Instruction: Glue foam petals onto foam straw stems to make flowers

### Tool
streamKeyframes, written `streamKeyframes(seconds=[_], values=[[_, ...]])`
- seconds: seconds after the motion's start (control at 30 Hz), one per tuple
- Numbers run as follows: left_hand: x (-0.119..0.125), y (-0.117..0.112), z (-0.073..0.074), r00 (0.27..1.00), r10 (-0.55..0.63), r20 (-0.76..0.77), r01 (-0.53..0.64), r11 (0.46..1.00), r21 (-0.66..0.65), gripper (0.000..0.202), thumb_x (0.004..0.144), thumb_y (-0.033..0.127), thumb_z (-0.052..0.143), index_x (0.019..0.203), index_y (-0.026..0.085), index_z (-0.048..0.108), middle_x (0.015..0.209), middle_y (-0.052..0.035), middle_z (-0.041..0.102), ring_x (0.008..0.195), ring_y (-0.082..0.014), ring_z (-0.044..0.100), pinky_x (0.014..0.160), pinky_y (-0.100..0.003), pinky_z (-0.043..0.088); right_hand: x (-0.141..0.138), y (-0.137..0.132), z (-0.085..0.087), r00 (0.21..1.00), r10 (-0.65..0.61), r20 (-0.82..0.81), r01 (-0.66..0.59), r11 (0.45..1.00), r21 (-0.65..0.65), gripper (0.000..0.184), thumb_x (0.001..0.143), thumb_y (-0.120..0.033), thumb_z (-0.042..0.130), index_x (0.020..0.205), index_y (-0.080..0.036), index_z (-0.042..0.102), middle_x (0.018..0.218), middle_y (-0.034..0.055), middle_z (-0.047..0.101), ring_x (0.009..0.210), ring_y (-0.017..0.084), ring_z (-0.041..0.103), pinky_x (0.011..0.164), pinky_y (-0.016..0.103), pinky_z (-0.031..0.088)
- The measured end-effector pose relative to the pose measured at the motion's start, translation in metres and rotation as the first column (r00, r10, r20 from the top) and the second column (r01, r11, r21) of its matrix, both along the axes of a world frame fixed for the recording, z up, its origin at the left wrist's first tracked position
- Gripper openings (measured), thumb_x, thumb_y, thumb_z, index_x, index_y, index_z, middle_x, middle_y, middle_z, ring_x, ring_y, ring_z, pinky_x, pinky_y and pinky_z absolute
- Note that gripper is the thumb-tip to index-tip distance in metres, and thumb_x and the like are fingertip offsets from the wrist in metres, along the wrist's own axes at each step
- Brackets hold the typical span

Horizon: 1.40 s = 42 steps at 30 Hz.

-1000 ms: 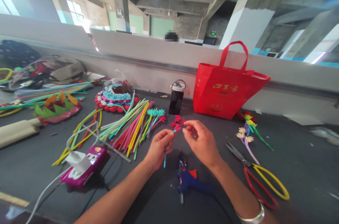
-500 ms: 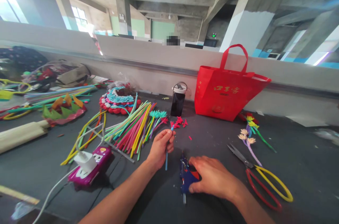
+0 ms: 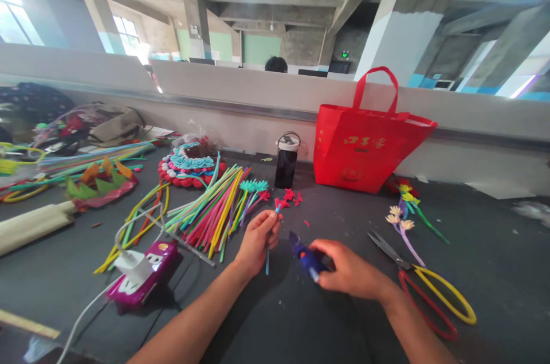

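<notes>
Pinched between the fingers of my left hand is a blue pipe cleaner, held upright with its tip poking out on top. Several small red pipe-cleaner flowers lie just behind that tip; whether one touches it I cannot tell. My right hand is closed around a dark blue glue gun, slightly blurred. Its nozzle points up and left, towards the left hand, with a gap between them. Scissors with red and yellow handles lie to the right of my right hand.
A bundle of coloured pipe cleaners and a purple power strip with a white plug lie left. Behind stand a black bottle and a red bag. Finished flowers lie at right, a beaded wreath at back left.
My right hand has taken up the glue gun and turned it, so its nozzle now tilts left towards my left hand. The left hand keeps its pinch on the blue pipe cleaner.
</notes>
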<state>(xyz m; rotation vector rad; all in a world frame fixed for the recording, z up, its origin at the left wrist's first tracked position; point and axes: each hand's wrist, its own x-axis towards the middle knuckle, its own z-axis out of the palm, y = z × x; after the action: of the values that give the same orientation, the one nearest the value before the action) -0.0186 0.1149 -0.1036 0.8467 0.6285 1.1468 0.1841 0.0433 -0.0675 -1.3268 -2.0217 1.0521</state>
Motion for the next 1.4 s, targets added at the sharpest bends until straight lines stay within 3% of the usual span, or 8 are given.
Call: streamKeyframes(seconds=[0.07, 0.13, 0.2, 0.27, 0.47, 0.7, 0.9, 1.4], values=[[0.0, 0.0, 0.0, 1.0, 0.01, 0.002, -0.01, 1.0, 0.012, 0.029, 0.077, 0.042, 0.07, 0.081, 0.016, 0.058, 0.059, 0.0071, 0.04, 0.042, -0.0025, 0.028, 0.04, -0.018, 0.019, 0.007, 0.006, -0.002, 0.944, -0.086, -0.319, 0.049, 0.991, -0.122, 0.023, 0.077, -0.029, 0.058, 0.098, -0.019, 0.063, 0.088, 0.0036, 0.066, 0.075, 0.019, 0.062, 0.064, 0.03, 0.052], [0.0, -0.001, 0.001, 1.0, 0.016, -0.005, -0.015, 1.0, 0.013, 0.03, 0.076, 0.042, 0.071, 0.08, 0.016, 0.058, 0.059, 0.0071, 0.04, 0.043, -0.0027, 0.027, 0.04, -0.018, 0.019, 0.007, 0.011, -0.007, 0.79, -0.207, -0.577, 0.124, 0.976, -0.181, 0.029, 0.083, -0.038, 0.05, 0.1, -0.017, 0.062, 0.091, 0.0071, 0.066, 0.072, 0.019, 0.062, 0.059, 0.03, 0.053], [0.0, -0.001, 0.003, 1.0, 0.019, -0.015, -0.019, 1.0, 0.01, 0.03, 0.074, 0.042, 0.073, 0.078, 0.016, 0.058, 0.059, 0.0071, 0.04, 0.043, -0.0029, 0.027, 0.04, -0.018, 0.02, 0.002, 0.014, -0.013, 0.656, -0.286, -0.698, 0.215, 0.958, -0.19, 0.032, 0.085, -0.042, 0.046, 0.096, -0.017, 0.063, 0.09, 0.0091, 0.066, 0.068, 0.019, 0.061, 0.053, 0.029, 0.051], [0.001, -0.002, 0.003, 1.0, 0.018, -0.021, -0.018, 1.0, 0.006, 0.03, 0.074, 0.042, 0.073, 0.078, 0.016, 0.059, 0.059, 0.0071, 0.04, 0.043, -0.003, 0.028, 0.04, -0.018, 0.02, -0.006, 0.014, -0.017, 0.608, -0.334, -0.72, 0.284, 0.939, -0.195, 0.032, 0.086, -0.045, 0.049, 0.093, -0.017, 0.063, 0.083, 0.0076, 0.066, 0.063, 0.018, 0.059, 0.047, 0.026, 0.047], [0.002, -0.003, 0.001, 1.0, 0.005, -0.018, -0.005, 1.0, 0.005, 0.028, 0.076, 0.04, 0.072, 0.079, 0.016, 0.06, 0.059, 0.0069, 0.039, 0.043, -0.0031, 0.028, 0.041, -0.019, 0.02, -0.017, 0.005, -0.022, 0.677, -0.343, -0.652, 0.348, 0.929, -0.126, 0.038, 0.09, -0.055, 0.051, 0.093, -0.019, 0.064, 0.078, 0.004, 0.064, 0.059, 0.014, 0.056, 0.051, 0.024, 0.045], [0.001, -0.003, 0.002, 1.0, 0.012, -0.027, -0.012, 1.0, -0.012, 0.027, 0.076, 0.04, 0.072, 0.08, 0.015, 0.061, 0.058, 0.0068, 0.038, 0.043, -0.0029, 0.027, 0.041, -0.018, 0.019, -0.017, 0.0, -0.03, 0.797, -0.292, -0.528, 0.343, 0.939, -0.002, 0.04, 0.091, -0.055, 0.05, 0.093, -0.018, 0.066, 0.075, 0.0045, 0.064, 0.063, 0.016, 0.056, 0.061, 0.028, 0.047], [0.003, -0.004, 0.002, 0.999, 0.0, -0.039, 0.0, 1.0, -0.011, 0.027, 0.076, 0.04, 0.072, 0.081, 0.015, 0.062, 0.057, 0.0071, 0.037, 0.044, -0.0032, 0.025, 0.041, -0.019, 0.017, -0.017, 0.0, -0.026, 0.834, -0.303, -0.462, 0.37, 0.927, 0.06, 0.045, 0.09, -0.059, 0.048, 0.091, -0.018, 0.067, 0.077, 0.0057, 0.066, 0.064, 0.016, 0.057, 0.055, 0.026, 0.045], [0.002, -0.002, -0.003, 0.999, -0.021, -0.028, 0.021, 1.0, -0.003, 0.026, 0.077, 0.04, 0.071, 0.081, 0.016, 0.062, 0.056, 0.0078, 0.034, 0.044, -0.0036, 0.024, 0.042, -0.019, 0.017, -0.012, 0.004, -0.03, 0.893, -0.304, -0.333, 0.371, 0.914, 0.162, 0.044, 0.092, -0.056, 0.046, 0.08, -0.017, 0.064, 0.071, 0.0033, 0.062, 0.061, 0.015, 0.054, 0.056, 0.026, 0.043]])
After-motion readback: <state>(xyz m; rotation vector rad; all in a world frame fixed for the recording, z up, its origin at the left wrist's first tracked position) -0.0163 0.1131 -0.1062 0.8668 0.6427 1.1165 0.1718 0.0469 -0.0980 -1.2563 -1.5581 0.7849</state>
